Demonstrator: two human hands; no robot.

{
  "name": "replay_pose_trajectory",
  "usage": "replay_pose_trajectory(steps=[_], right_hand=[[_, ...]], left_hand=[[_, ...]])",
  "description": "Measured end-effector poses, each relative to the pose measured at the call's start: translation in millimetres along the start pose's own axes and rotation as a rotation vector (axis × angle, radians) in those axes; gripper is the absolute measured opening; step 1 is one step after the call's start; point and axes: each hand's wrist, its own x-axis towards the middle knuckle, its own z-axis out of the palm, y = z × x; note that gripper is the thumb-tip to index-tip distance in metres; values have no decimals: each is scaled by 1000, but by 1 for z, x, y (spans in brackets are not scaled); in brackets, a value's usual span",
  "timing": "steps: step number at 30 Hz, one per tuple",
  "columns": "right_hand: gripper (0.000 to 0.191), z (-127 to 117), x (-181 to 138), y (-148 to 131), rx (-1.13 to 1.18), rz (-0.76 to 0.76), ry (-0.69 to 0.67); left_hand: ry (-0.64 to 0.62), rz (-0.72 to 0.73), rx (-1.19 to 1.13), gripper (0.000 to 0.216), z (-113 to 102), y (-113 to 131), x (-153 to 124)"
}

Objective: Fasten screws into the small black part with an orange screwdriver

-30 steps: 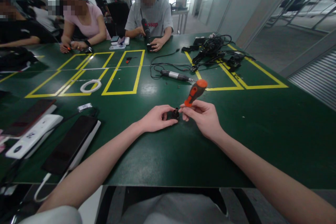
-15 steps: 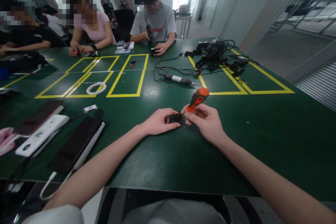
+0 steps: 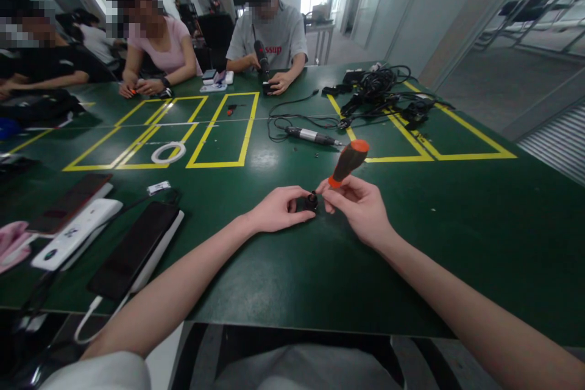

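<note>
Low over the green table, my left hand pinches a small black part between thumb and fingers. A round collar shows on top of that part; its exact kind is too small to make out. Just to its right, my right hand is closed around the lower end of a screwdriver with an orange and black handle. The handle leans up and to the right. My fingers hide the screwdriver's shaft and tip, so I cannot tell whether it touches the black part.
Beyond my hands lies a corded electric screwdriver. Tangled black cables are heaped at the back right. A white ring, a power strip and a phone lie leftward. Co-workers sit across the table.
The screwdriver's handle has turned a little in my right hand and its top has shifted slightly right. My left hand keeps its hold on the black part.
</note>
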Motion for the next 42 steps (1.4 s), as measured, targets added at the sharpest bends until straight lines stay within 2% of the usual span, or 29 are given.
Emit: replay_pose_trajectory(steps=[7, 13, 24, 27, 31, 34, 38, 40, 42], right_hand=[[32, 0, 0, 1, 44, -26, -54], [32, -1, -1, 3, -18, -1, -4], [34, 0, 0, 4, -6, -6, -27], [32, -5, 4, 5, -67, -40, 28], [23, -21, 16, 11, -295, -47, 124], [12, -34, 23, 17, -699, 8, 23], [13, -41, 24, 17, -1244, 28, -52], [12, -41, 23, 13, -1332, 1, -29], [15, -40, 21, 9, -1268, -81, 5]], left_hand=[[9, 45, 23, 26, 0, 0, 0], [21, 70, 79, 23, 1, 2, -1], [37, 89, 113, 21, 2, 1, -1], [34, 83, 83, 24, 2, 0, -1], [18, 11, -42, 30, 0, -2, 1], [35, -63, -164, 35, -1, -4, 2], [76, -162, -328, 42, 0, -4, 3], [116, -189, -448, 46, 2, -3, 4], [178, -193, -595, 51, 5, -1, 6]])
